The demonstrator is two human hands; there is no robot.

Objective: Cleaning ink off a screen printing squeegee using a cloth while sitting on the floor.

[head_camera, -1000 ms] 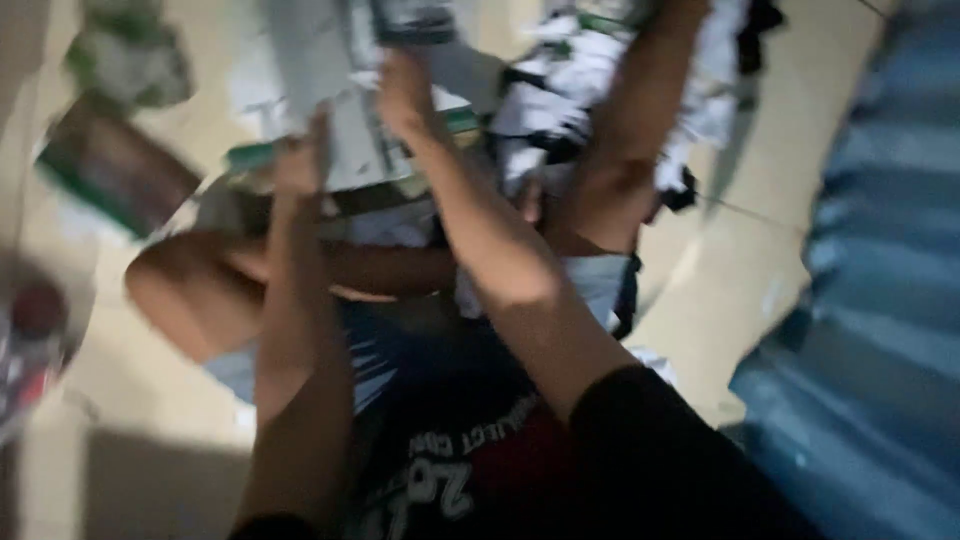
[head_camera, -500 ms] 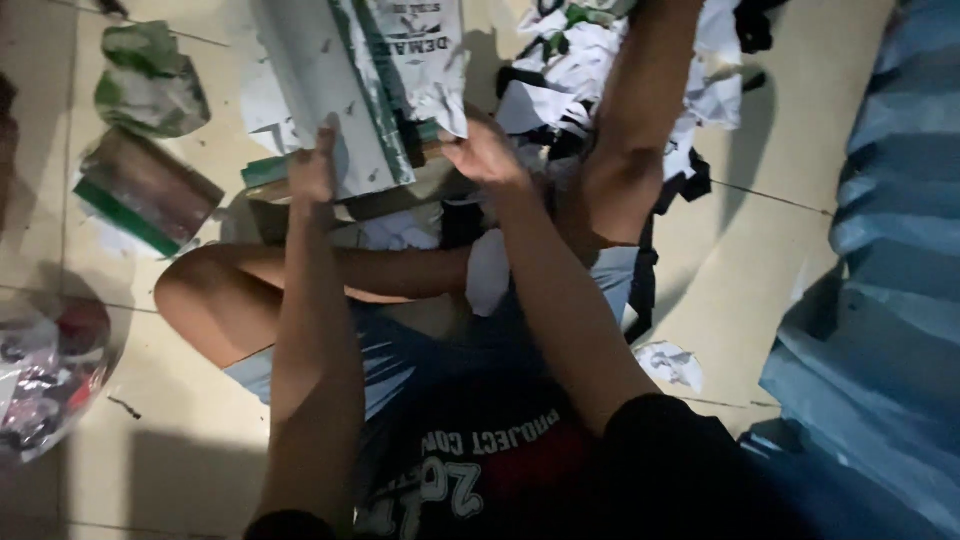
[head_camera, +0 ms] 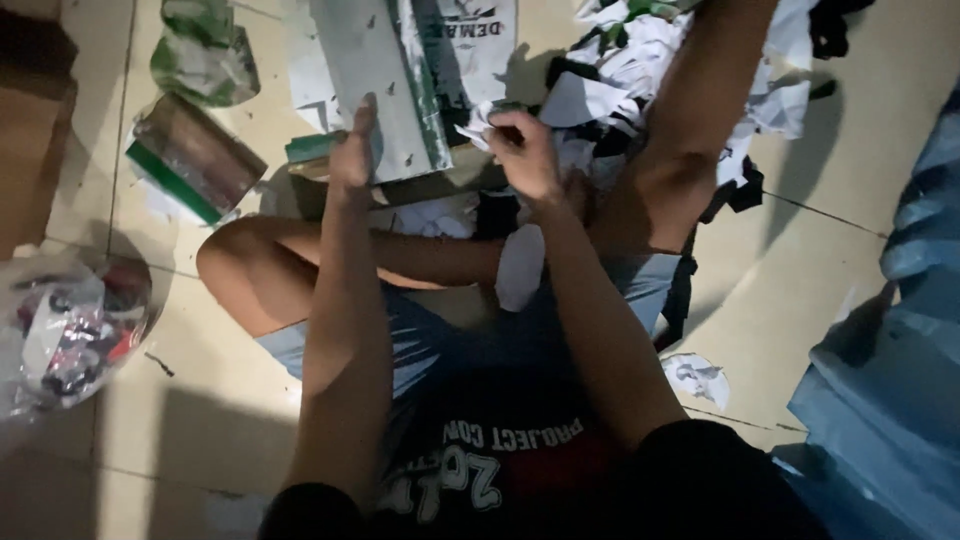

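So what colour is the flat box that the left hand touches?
White with green edges, seen in the head view: box, left hand.

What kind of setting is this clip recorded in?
Probably a home or small workshop floor, dimly lit. The person sits on pale floor tiles among paper scraps, with a clear plastic bag beside them. The left hand steadies a white-and-green cardboard box; the right hand grips scraps.

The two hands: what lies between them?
In the head view, the lower edge of a white and green cardboard sheet lies between the left hand and right hand, with torn paper scraps just beneath.
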